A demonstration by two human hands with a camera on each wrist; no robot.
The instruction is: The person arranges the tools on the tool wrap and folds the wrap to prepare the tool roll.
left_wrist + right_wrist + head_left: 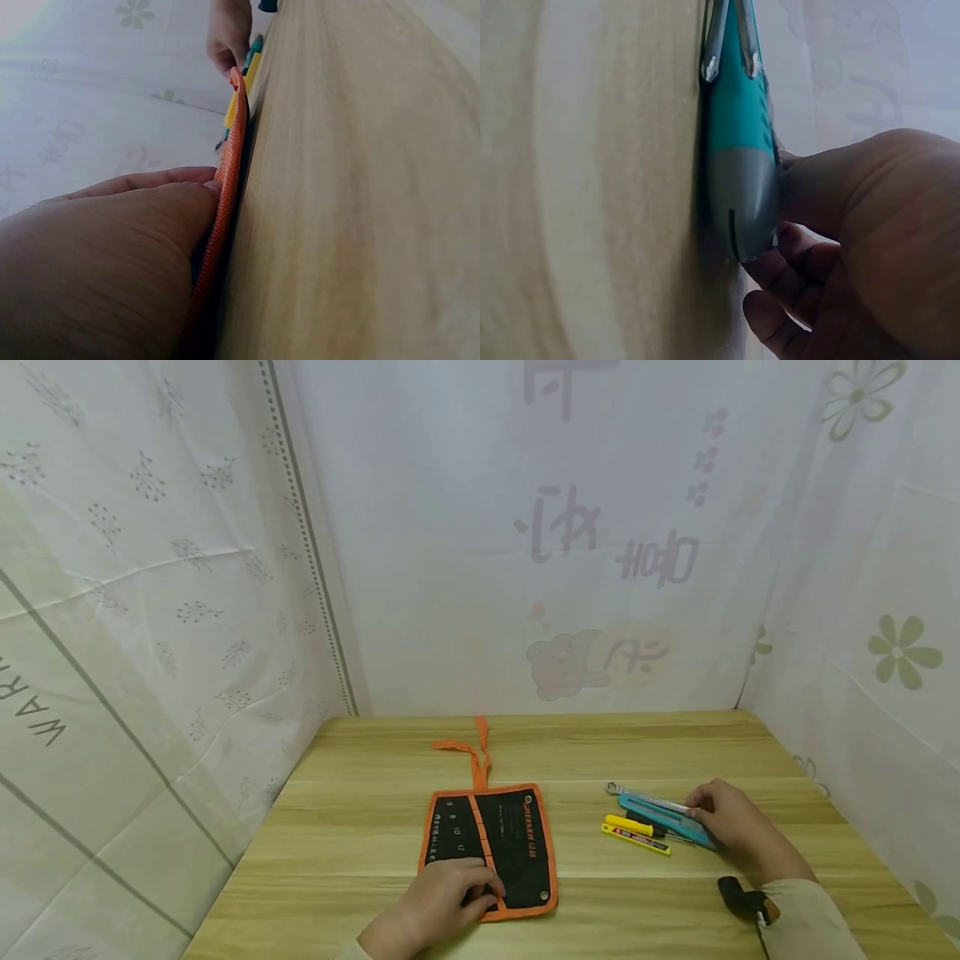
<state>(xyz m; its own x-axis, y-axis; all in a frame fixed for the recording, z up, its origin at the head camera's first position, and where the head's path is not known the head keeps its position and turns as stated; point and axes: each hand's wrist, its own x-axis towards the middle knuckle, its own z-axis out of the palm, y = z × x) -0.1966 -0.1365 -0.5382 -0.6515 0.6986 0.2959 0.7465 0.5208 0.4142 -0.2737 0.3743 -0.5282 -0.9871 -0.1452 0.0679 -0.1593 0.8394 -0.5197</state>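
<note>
A black tool pouch (517, 827) with orange trim lies flat, its pockets numbered. My left hand (450, 897) rests on its near part, thumb and fingertips pinching at the orange pocket edge; in the left wrist view the thumb is at the orange border (229, 161). To the right, a silver wrench (652, 802) with a ring end lies along a teal utility knife (656, 817). My right hand (731, 818) pinches the wrench's near end, which the fingers mostly hide. In the right wrist view the knife's grey end (742, 199) is beside the thumb.
Beside the knife lie a screwdriver with a yellow handle (626, 823) and a flat yellow case (636, 840) with a label. Orange ties (480, 760) stretch from the pouch toward the back. Printed curtains (450, 568) enclose the wooden table (360, 827).
</note>
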